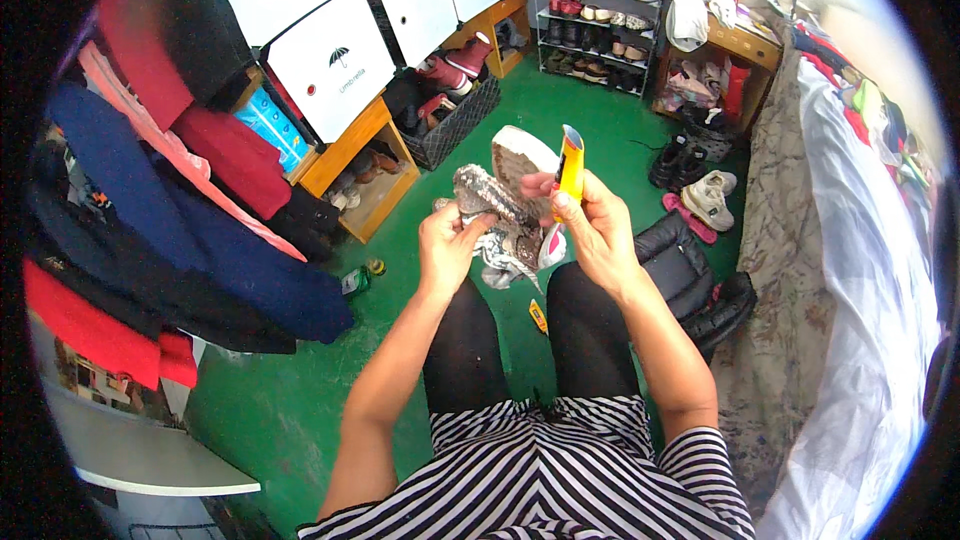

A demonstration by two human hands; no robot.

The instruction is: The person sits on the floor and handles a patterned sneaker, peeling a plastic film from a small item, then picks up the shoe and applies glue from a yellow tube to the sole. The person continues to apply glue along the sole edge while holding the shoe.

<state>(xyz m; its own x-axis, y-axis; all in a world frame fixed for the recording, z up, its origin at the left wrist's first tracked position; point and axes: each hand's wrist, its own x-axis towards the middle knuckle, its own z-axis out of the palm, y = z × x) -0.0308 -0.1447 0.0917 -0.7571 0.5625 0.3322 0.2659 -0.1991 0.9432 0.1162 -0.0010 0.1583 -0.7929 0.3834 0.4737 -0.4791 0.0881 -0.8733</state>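
My left hand [450, 245] is closed on a worn shoe [483, 190], held above my knees. Its white sole [515, 145] stands apart from the upper, and a rough brown inner face shows between them. A lace hangs below. In my right hand [603, 240] is an upright yellow tube [571, 170] with a dark band and a flattened end. The tube's lower end points toward the gap in the shoe. Some right fingers reach to the sole's edge; whether they press on it I cannot tell.
A small yellow packet [538, 317] lies on the green floor between my legs. A green bottle [355, 282] lies to the left, near hanging clothes [190, 230]. A black bag [675, 265] and pale shoes [710, 200] are at the right, beside a bed [850, 240]. A shoe rack [597, 20] stands behind.
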